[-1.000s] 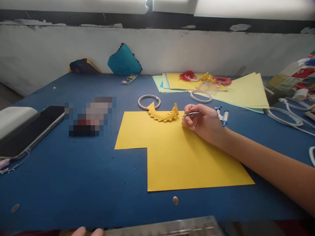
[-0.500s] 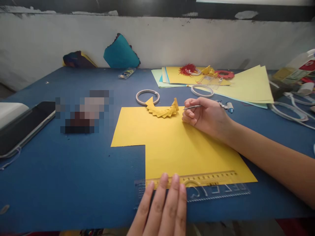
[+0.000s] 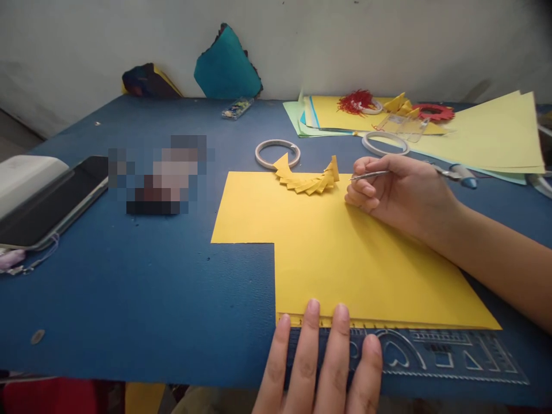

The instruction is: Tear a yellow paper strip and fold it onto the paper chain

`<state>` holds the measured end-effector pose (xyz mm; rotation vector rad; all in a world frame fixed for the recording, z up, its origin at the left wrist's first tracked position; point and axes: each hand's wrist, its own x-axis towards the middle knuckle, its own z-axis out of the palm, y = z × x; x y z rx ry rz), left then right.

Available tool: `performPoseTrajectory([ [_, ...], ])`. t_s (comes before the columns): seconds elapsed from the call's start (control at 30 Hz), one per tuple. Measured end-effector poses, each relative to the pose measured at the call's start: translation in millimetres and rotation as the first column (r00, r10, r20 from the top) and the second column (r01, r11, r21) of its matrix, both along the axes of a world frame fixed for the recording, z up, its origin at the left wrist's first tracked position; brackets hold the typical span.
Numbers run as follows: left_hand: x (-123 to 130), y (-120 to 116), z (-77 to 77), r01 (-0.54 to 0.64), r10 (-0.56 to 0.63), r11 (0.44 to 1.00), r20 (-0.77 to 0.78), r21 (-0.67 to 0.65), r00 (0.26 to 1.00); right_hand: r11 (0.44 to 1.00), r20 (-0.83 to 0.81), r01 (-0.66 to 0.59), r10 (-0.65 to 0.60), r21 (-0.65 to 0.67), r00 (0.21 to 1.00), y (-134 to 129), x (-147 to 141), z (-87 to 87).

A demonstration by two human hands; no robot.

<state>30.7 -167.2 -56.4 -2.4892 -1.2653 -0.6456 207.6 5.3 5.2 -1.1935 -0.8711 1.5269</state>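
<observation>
My left hand (image 3: 321, 362) lies flat with its fingers spread on a clear plastic ruler (image 3: 435, 356) with cut-out shapes. The ruler runs along the near edge of a yellow paper sheet (image 3: 366, 259), which has a corner cut away at its left. Above the sheet's right part, my right hand (image 3: 397, 184) is closed around a slim silver drawing compass (image 3: 451, 172); its metal point shows past the fingers and a blue-tipped end sticks out behind. A curved strip of folded yellow paper (image 3: 308, 179) rests on the sheet's far edge.
Tape rolls (image 3: 278, 154) stand beyond the sheet. Coloured papers (image 3: 483, 132) lie at the back right, with red thread (image 3: 356, 102) on them. A phone (image 3: 54, 198) is on the left; a teal paper piece (image 3: 226, 63) leans against the wall. A blurred patch hides something left of centre.
The view has shifted and tilted down. The ruler has slid toward me, overlapping less of the sheet, and my left fingers are spread wider. My right hand keeps its hold on the compass.
</observation>
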Motion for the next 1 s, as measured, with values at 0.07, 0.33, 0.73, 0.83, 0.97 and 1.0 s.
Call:
performPoseTrajectory([
  [0.07,3,2,-6.8,-0.013,0.006,0.993,0.060,0.116,0.998,1.000,0.003,0.001,-0.001,-0.005,1.000,0,1,0.1],
  [0.33,5,11,-17.3,-0.028,-0.018,0.955,0.153,0.296,0.988,0.999,-0.091,-0.043,0.041,-0.027,0.995,0,4,-1.7],
  [0.73,18,9,-21.0,-0.117,0.044,0.956,0.261,0.269,0.964,1.000,-0.078,-0.006,0.005,-0.016,0.997,-2,5,-0.6],
  [0.83,16,10,-19.7,-0.107,0.031,0.958,0.273,0.267,0.961,1.000,-0.077,-0.007,0.006,-0.010,0.997,-2,4,-0.6],
  [0.97,15,12,-18.1,-0.088,0.013,0.958,0.264,0.274,0.964,1.000,-0.077,0.006,-0.006,-0.009,0.997,-2,2,-1.1],
  [1.0,15,12,-18.0,-0.089,0.011,0.955,0.267,0.281,0.964,1.000,-0.077,0.004,-0.005,-0.009,0.997,-2,2,-1.3],
])
